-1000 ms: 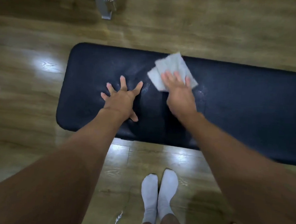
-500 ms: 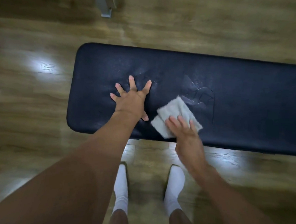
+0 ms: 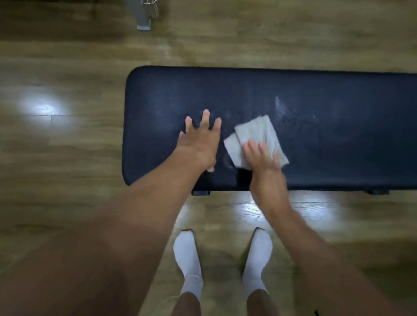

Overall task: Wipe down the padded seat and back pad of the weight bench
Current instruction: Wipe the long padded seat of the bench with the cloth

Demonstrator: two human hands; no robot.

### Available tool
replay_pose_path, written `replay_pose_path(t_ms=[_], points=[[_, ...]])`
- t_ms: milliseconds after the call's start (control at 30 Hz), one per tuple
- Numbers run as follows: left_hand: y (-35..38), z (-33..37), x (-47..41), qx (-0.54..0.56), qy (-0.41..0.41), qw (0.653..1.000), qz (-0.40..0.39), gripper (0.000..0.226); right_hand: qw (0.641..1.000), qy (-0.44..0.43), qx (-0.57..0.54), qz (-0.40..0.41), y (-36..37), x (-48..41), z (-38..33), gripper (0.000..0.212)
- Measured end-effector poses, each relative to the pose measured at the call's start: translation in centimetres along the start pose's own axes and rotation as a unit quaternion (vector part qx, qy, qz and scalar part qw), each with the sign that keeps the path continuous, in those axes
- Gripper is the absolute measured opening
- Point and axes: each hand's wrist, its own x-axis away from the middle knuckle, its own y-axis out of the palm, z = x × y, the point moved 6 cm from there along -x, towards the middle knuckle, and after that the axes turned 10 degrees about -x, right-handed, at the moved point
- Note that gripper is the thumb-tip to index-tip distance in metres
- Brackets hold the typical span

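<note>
One bench pad [image 3: 324,144], one cloth [image 3: 257,133], my two hands, two white socks [image 3: 188,260] on my feet, one metal frame leg [image 3: 140,11] at the top of the view. The pad was dark, long, with rounded corners, and it ran off the right edge of the view. Its left end sat clear of everything, with wood floor [image 3: 53,149] open on the left, far and near sides. Two small dark brackets showed under the near edge.

My left hand [image 3: 198,142] lay flat on the pad near its left end, fingers spread wide, holding nothing, thumb toward the near edge. My right hand [image 3: 263,158] lay just beside it, apart from it, palm down, fingers out flat on the cloth, pressing it to the pad rather than closing round it. That was the grip: open, flat, cloth pinned under the fingers.

The cloth was grey-white, folded, tilted, its far corner sticking out beyond my fingertips and its left corner showing toward my left hand. It lay on the near half of the pad, close to the near edge. Faint smear marks showed on the pad right of the cloth. Most of the pad's right stretch was bare. Both hands were a bit blurred.
</note>
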Motion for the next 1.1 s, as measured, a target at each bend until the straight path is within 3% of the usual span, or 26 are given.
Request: replay_pose_path(t_ms=[133,300,467,600,700,833,967,1100], points=[[1.8,-2.9,0.7,-0.029,-0.012,0.999,-0.018,0.123,0.997,0.041,-0.059,-0.026,1.7,5.6,-0.1,0.077],[2.3,-2.5,-0.3,-0.026,-0.009,1.0,0.001,0.128,0.998,-0.021,0.062,-0.009,0.3,-7.2,-2.1,0.068],[2.0,-2.6,-0.3,-0.018,-0.013,1.0,0.007,0.131,0.997,-0.03,0.07,0.01,-2.0,-17.6,-4.0,0.057],[1.7,-3.4,0.7,-0.007,0.008,0.999,0.037,0.125,0.999,-0.029,0.041,0.015,-0.6,-10.1,-3.7,0.065],[2.1,-6.1,1.8,-0.007,-0.032,0.998,0.063,0.12,0.999,-0.032,0.032,-0.028,2.2,0.5,-3.6,0.077],[3.6,-8.2,2.2,-0.048,-0.041,0.997,0.033,0.12,0.999,0.011,-0.036,-0.036,4.4,6.7,-3.3,0.081],[4.1,-8.0,1.3,-0.069,-0.042,0.996,0.034,0.121,0.999,-0.039,-0.001,-0.035,3.7,-1.2,-5.6,0.054],[4.3,-8.5,0.9,-0.053,-0.041,0.997,0.04,0.125,0.996,-0.066,0.055,-0.006,1.3,-14.3,-8.1,0.052]])
